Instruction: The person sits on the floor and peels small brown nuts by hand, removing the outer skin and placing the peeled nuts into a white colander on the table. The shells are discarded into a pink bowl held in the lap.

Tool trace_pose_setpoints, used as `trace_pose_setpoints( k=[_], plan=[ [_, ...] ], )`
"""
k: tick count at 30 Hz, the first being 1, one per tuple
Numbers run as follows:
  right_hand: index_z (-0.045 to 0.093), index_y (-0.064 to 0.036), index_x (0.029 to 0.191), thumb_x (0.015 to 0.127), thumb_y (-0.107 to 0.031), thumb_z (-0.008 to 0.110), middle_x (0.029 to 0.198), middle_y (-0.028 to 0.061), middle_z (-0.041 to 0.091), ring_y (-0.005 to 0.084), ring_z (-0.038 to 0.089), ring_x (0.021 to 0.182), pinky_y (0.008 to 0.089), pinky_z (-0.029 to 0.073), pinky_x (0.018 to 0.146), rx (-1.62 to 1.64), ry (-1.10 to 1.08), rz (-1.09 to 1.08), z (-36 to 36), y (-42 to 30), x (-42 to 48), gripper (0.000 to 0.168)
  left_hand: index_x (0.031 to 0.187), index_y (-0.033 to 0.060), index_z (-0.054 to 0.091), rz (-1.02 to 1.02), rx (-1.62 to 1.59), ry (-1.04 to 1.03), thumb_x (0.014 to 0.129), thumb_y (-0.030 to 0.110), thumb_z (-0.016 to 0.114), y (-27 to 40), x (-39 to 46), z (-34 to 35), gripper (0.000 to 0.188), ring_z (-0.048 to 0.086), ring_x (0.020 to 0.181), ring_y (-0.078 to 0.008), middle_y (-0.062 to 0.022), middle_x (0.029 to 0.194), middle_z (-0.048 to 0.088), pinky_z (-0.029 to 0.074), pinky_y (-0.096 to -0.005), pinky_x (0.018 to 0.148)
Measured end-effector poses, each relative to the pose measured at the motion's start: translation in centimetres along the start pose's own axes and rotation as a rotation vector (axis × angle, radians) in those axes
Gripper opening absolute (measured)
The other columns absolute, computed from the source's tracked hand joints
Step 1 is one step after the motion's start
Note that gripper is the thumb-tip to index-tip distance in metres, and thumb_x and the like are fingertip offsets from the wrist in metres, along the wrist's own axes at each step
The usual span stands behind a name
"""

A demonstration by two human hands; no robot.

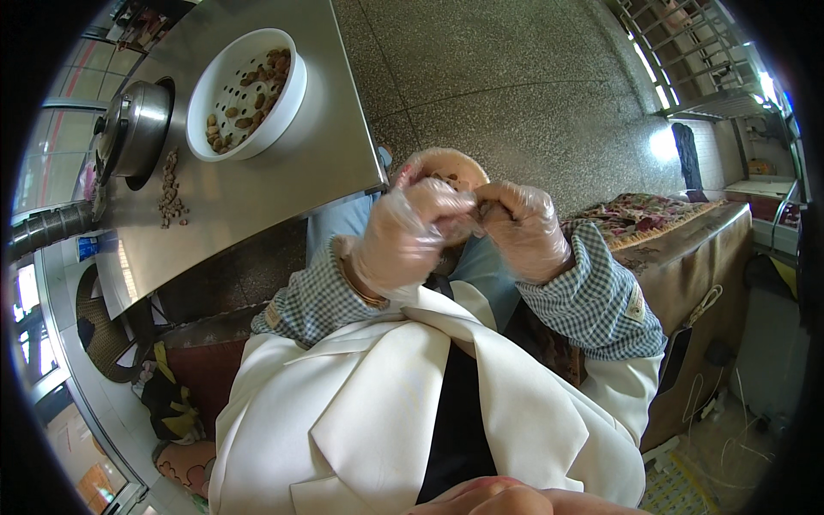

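My left hand [412, 235] and my right hand [524, 228], both in clear plastic gloves, meet at the fingertips in front of my lap. The left one is blurred by motion. Between the fingertips a small brownish thing partly shows, too hidden to name surely. Just beyond and below them is a pinkish round container [473, 168] with brown bits like shells in it, partly covered by the hands. On the steel table to the left, a white plastic colander [297, 96] holds unshelled peanuts [243, 122]. A small heap of shelled peanut kernels [170, 196] lies beside it.
A lidded steel pot [145, 129] stands at the far left of the steel table [322, 148], whose corner is close to my left hand. On my right is a brown-covered piece of furniture [682, 257] with a floral cloth [634, 219]. Speckled floor [502, 64] lies ahead.
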State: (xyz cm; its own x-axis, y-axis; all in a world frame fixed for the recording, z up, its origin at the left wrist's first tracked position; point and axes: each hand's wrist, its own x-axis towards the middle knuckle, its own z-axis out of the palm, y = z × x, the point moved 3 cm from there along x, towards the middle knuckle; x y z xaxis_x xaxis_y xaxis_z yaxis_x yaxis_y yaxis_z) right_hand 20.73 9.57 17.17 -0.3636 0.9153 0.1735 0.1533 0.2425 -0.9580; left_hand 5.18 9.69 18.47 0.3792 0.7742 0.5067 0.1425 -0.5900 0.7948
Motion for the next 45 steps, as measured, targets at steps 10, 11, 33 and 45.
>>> trace_pose_setpoints(
  k=[10, 11, 33, 45],
  plan=[
    [0.06, 0.001, 0.102, 0.088, 0.0, 0.049, 0.088, 0.0075, 0.058, 0.0073, 0.053, 0.068, 0.019, 0.044, 0.055, 0.261, -0.037, 0.043, -0.1, 0.3, 0.4, 0.018, 0.098, -0.0013, 0.059, -0.216, -0.332, 0.008, 0.083, -0.003, 0.059, -1.2, 0.3, -1.2, 0.015, 0.061, 0.088, -0.0163, -0.0113, 0.094, 0.062, 0.051, -0.0261, 0.079],
    [0.059, 0.001, 0.103, 0.088, -0.001, 0.05, 0.089, 0.0076, 0.058, 0.0075, 0.054, 0.07, 0.0192, 0.044, 0.057, 0.302, -0.04, 0.073, -0.1, 0.4, 0.4, 0.017, 0.098, -0.0014, 0.059, -0.199, -0.295, 0.001, 0.083, -0.003, 0.059, -1.0, 0.5, -1.1, 0.015, 0.061, 0.087, -0.0165, -0.0113, 0.094, 0.062, 0.051, -0.0261, 0.079],
    [0.051, -0.001, 0.077, 0.073, 0.01, 0.052, 0.104, 0.012, 0.051, 0.0121, 0.054, 0.084, 0.0233, 0.051, 0.07, 0.628, 0.121, 0.2, 0.3, -0.3, 0.3, 0.012, 0.111, 0.0062, 0.054, 0.243, 0.424, -0.04, 0.067, 0.003, 0.068, -0.4, -0.2, 1.9, 0.046, 0.059, 0.077, -0.0205, -0.0067, 0.084, 0.056, 0.05, -0.031, 0.067],
    [0.051, 0.001, 0.109, 0.079, 0.006, 0.046, 0.089, 0.0069, 0.058, 0.0094, 0.059, 0.074, 0.0202, 0.05, 0.064, 0.822, 0.181, 0.46, 0.1, -0.3, 0.0, 0.031, 0.097, 0.0012, 0.053, -0.264, -0.354, -0.059, 0.087, 0.001, 0.05, -1.5, 1.4, 1.6, 0.011, 0.058, 0.079, -0.0136, -0.0118, 0.102, 0.054, 0.05, -0.0257, 0.069]
  ],
)
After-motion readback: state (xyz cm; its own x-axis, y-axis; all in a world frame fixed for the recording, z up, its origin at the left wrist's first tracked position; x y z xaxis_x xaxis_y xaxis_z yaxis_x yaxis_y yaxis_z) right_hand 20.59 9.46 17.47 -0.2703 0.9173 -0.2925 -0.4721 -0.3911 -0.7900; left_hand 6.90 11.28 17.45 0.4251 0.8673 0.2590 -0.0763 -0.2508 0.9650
